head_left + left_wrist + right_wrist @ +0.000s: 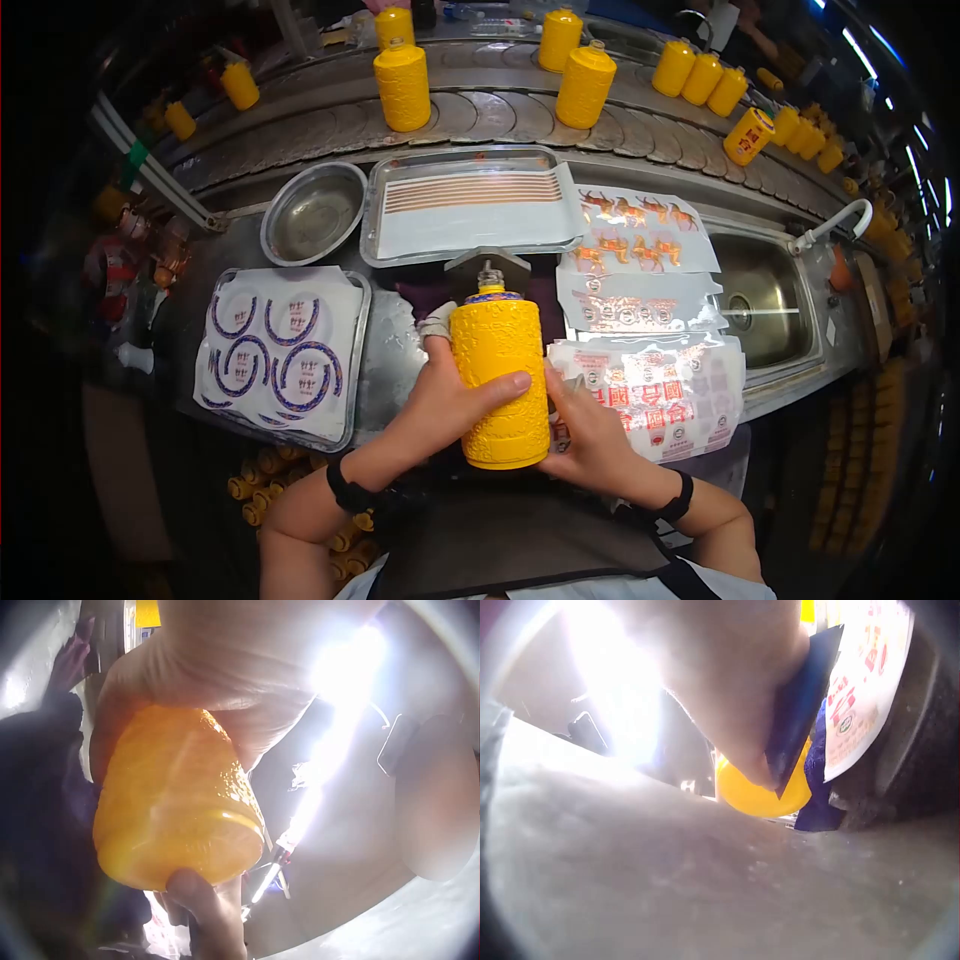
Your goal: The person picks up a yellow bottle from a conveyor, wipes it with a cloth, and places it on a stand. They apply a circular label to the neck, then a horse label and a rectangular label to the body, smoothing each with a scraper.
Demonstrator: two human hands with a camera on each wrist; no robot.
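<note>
A yellow embossed bottle (500, 385) with a clear neck and a patterned band at its shoulder stands out in the middle of the head view. The left hand (447, 392) grips its left side, thumb across the front. At the lower right side the right hand (592, 440) holds it near the base, its fingers partly hidden. In the left wrist view the bottle's base (225, 847) faces the camera, with a right-hand thumb on its edge. The right wrist view shows the bottle (761, 791) beyond the right hand (727, 682), beside a dark blue flat piece (802, 705).
Left lies a tray (358, 375) of ring-shaped decals; a metal bowl (312, 215) is behind it. A tray (375, 240) with striped strips lies ahead. Decal sheets (650, 390) and a sink (760, 310) are on the right. Yellow bottles (402, 88) stand on the conveyor (480, 118).
</note>
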